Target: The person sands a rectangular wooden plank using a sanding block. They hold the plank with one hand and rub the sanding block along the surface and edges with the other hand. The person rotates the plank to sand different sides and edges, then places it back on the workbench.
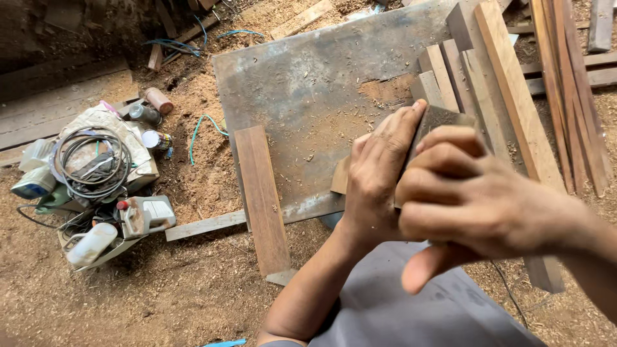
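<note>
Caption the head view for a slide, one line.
Both hands, left and right, grip a wood block over a worn metal sheet amid sawdust.

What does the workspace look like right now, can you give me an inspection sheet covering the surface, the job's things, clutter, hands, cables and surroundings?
Surface: grey metal sheet on the ground, dusted with sawdust.
Job's things: small wood block held over the sheet; loose plank lying across the sheet's near edge.
Clutter: power tools and spray cans heaped at left.
Hands: left hand flat against the block; right hand curled around it from the near side.
Cables: coiled grey cord on the tool heap; blue wire in the sawdust.
Surroundings: sawdust-covered floor; stacked wood slats at right.
</note>
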